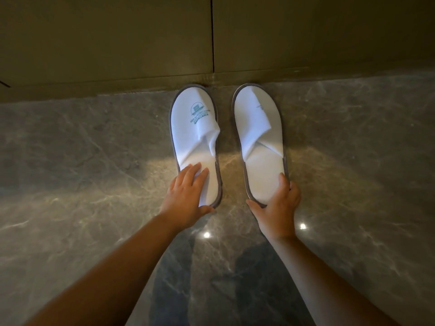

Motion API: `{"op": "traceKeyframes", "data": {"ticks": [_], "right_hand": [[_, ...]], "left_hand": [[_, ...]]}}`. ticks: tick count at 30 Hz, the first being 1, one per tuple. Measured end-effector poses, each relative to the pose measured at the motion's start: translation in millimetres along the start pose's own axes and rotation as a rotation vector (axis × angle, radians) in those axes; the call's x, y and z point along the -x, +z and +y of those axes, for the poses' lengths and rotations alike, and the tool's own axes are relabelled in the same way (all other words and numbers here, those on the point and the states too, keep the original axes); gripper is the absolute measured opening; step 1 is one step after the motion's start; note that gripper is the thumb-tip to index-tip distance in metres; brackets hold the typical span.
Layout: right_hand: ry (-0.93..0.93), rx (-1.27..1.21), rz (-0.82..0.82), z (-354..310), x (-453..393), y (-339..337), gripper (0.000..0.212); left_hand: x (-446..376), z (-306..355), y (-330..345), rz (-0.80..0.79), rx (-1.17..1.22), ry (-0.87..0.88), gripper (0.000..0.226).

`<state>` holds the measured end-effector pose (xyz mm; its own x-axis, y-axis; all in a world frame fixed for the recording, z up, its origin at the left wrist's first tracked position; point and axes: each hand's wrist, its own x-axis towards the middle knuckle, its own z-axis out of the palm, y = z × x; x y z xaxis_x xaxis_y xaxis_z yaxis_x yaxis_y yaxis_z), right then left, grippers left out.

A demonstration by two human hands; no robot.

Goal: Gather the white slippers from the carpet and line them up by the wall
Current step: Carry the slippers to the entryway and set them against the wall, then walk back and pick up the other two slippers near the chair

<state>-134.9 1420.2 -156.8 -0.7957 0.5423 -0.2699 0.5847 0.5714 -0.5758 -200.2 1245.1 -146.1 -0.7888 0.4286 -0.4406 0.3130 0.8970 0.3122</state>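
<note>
Both white slippers lie side by side on the grey marble floor (82, 149), toes touching the base of the olive-brown wall (106, 43), heels pointing back at me. The left slipper (190, 128) shows a green printed logo (199, 112) on its upper, and the fabric of that upper is folded over toward the inner edge. The right slipper (259, 128) has its upper creased the same way, with only a faint trace of print near the toe. A narrow strip of floor shows between them, so they are just beside each other and not touching. A dark vertical seam (213, 34) in the wall comes down roughly above that gap. My left hand (188, 196) rests flat on the heel part of the left slipper, fingers (195, 175) spread and laid over the white insole, thumb curling round the grey rim at the back; it presses rather than grips. My right hand (277, 203) cups the heel of the right slipper, thumb along the near edge of the sole and fingers wrapped up the outer side, a loose half-closed hold on the rim. Both forearms reach forward from the bottom of the view. Two small bright light reflections (206, 234) gleam on the polished stone near my wrists.
</note>
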Motion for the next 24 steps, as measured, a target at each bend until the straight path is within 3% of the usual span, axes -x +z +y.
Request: {"op": "traceKeyframes", "data": {"ticks": [10,14,19,24], "right_hand": [[-0.024,0.080,-0.030,-4,-1,-3,0.094],[-0.101,0.126,-0.060,-24,-1,-24,0.078],[-0.214,0.076,-0.162,-105,30,-102,0.054],[-0.317,-0.014,-0.407,-230,94,-209,0.031]], "left_hand": [[3,2,-4,-0.005,0.025,-0.024,0.089],[14,2,-26,0.012,0.097,-0.096,0.082],[83,17,-110,0.095,0.275,-0.221,0.072],[200,38,-242,0.146,0.432,-0.335,0.046]]}}
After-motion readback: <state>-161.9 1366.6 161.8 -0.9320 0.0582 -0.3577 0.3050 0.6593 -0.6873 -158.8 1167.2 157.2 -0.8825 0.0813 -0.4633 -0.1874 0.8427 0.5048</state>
